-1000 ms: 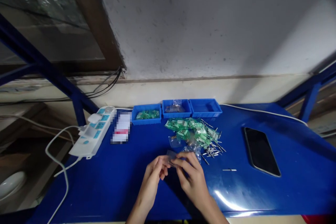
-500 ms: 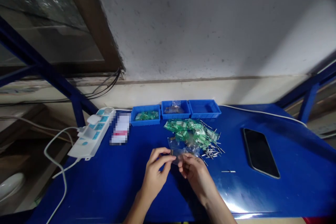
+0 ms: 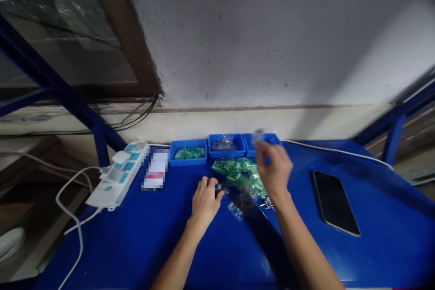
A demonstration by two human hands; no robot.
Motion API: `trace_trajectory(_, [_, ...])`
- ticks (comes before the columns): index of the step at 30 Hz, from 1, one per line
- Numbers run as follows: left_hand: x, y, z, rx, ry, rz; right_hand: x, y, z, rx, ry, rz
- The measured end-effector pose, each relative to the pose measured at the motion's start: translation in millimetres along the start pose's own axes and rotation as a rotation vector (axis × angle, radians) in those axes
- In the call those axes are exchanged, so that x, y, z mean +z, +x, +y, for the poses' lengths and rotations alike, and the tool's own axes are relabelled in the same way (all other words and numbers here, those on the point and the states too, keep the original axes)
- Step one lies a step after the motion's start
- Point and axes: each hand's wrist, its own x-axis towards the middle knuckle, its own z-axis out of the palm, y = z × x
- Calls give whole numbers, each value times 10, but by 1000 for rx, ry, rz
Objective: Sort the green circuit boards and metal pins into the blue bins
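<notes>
My right hand (image 3: 276, 170) is raised, blurred, near the right blue bin (image 3: 279, 138). Pinched in its fingertips is a small clear plastic bag (image 3: 258, 135); whatever the bag contains is smeared. Low over the table, my left hand (image 3: 205, 200) has its fingers closed on another small clear bag (image 3: 219, 187) at the near left edge of the pile. The pile includes green-looking bags (image 3: 234, 167) and loose metal pins resembling rivets (image 3: 267, 204). In front of it lies one more clear bag (image 3: 235, 211).
The left blue bin (image 3: 188, 161) holds green bags, and the middle blue bin (image 3: 227, 153) holds clear ones. A phone (image 3: 335, 203) lies at right. At left are a white power strip (image 3: 117, 181) and a pixelated white item (image 3: 156, 170). Behind the bins rises a wall (image 3: 238, 54).
My hands have parted. The right has moved up and away with a clear bag toward the right bin; the left has gone to the pile's edge. My right forearm covers where a lone pin lay.
</notes>
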Motion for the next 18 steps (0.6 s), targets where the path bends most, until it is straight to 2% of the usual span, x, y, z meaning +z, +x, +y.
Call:
trace_trajectory(2, [-26, -70, -54, 3, -117, 7, 128, -115, 36, -33, -56, -328])
trace_trajectory(3, [-45, -119, -83, 8, -201, 16, 163, -201, 24, -7, -61, -414])
trace_trajectory(5, [-90, -238, -131, 11, -382, 53, 161, -406, -70, 118, -3, -469])
trace_trajectory(7, [-145, -368, -145, 8, -524, 127, 89, -618, -235, 310, 172, -522])
trace_trajectory(9, [-208, -481, -119, 43, -586, 204, 1, -803, -424, 568, 446, -665])
trace_trajectory(11, [-268, -559, -73, 124, -580, 230, -60, -941, -579, 824, 720, -787])
trace_trajectory(12, [-292, -584, -50, 167, -567, 214, -76, -992, -630, 923, 824, -807])
trace_trajectory(14, [-319, -615, -20, 215, -557, 146, -87, -1061, -672, 1016, 926, -752])
trace_trajectory(16, [-313, -634, -12, 170, -598, 55, -92, -1108, -653, 966, 889, -638])
trace_trajectory(18, [-278, -659, -20, 26, -693, -38, -113, -1157, -613, 779, 744, -541])
